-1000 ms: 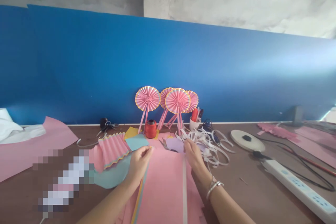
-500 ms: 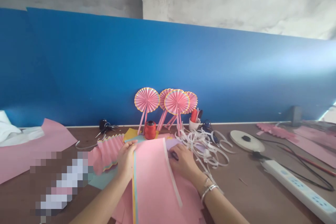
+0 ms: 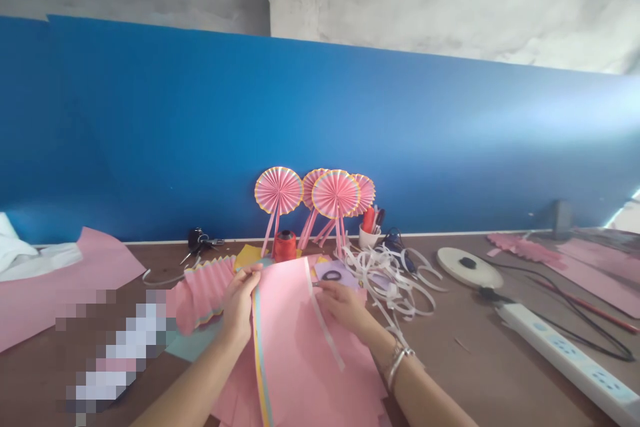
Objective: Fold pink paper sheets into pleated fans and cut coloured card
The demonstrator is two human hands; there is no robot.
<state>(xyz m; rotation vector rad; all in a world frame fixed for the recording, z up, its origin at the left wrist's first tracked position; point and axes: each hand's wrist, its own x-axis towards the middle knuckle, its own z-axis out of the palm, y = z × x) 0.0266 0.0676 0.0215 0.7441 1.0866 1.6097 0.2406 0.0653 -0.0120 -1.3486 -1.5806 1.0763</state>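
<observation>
A pink paper sheet [image 3: 285,333] with a blue and yellow left border lies in front of me, above other pink sheets. My left hand [image 3: 243,297] is closed on its upper left edge, thumb on top. Down its right side runs a narrow white strip [image 3: 323,327]. My right hand [image 3: 343,303] has its fingers pinched together at the sheet's right edge, beside the strip; the fingertips are partly hidden. Just beyond that hand, a dark ring-shaped thing [image 3: 331,275] rests on purple paper; its kind is unclear.
Pleated pink paper [image 3: 207,287] lies left. Behind stand a red thread spool [image 3: 285,247], several pink paper fans [image 3: 336,193] and a white cup [image 3: 369,237] of tools. Curled white strips [image 3: 385,273], a white disc [image 3: 467,270] and a power strip [image 3: 565,353] lie right.
My right hand has moved slightly left, onto the strip's side, and its fingers have straightened somewhat. The dark ring now shows beyond it. The sheet's right side and white strip have shifted left.
</observation>
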